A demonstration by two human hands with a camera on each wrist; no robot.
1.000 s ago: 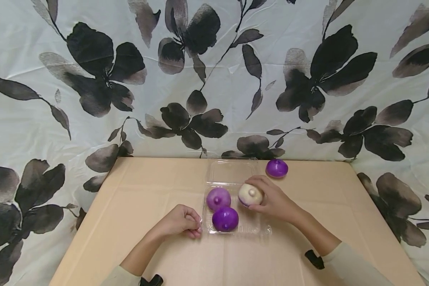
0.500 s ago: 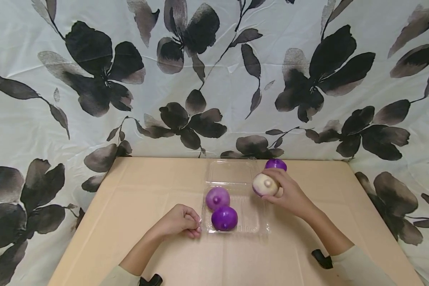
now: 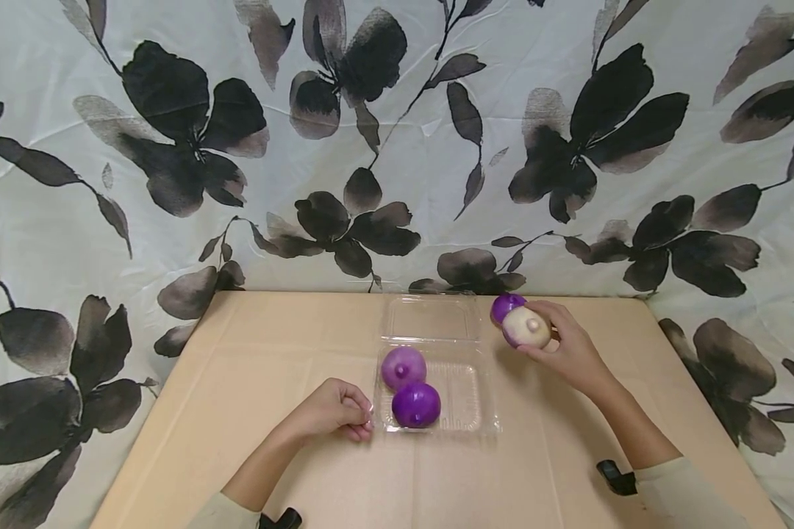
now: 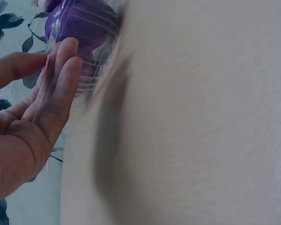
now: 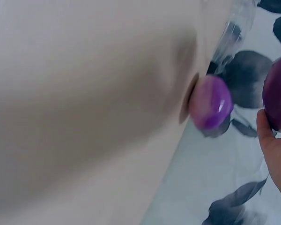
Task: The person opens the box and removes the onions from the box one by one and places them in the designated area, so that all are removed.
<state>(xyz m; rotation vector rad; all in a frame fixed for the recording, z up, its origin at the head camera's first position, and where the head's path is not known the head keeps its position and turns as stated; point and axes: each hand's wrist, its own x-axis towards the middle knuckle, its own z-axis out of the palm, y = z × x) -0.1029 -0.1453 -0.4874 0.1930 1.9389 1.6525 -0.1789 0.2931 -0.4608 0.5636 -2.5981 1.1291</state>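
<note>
My right hand [image 3: 574, 353] holds an onion [image 3: 526, 328], purple with a cream base turned toward the head camera, raised above the table to the right of the clear plastic clamshell container [image 3: 459, 382]. In the right wrist view the held onion [image 5: 277, 93] is partly cut off at the edge. Two purple onions lie in the container's left half: a paler one [image 3: 403, 366] behind and a darker one [image 3: 416, 405] in front. With thumb and fingertips, my left hand [image 3: 331, 410] pinches the container's left rim, as the left wrist view shows.
Another purple onion [image 3: 505, 306] stands on the table near its back edge, partly behind the held one. The container's lid [image 3: 430, 317] lies open toward the back. A floral cloth [image 3: 463, 184] hangs behind the tan tabletop [image 3: 291, 330].
My right hand has carried the cream-based onion from over the container's right half out to the right, past its side. The left hand has stayed at the rim.
</note>
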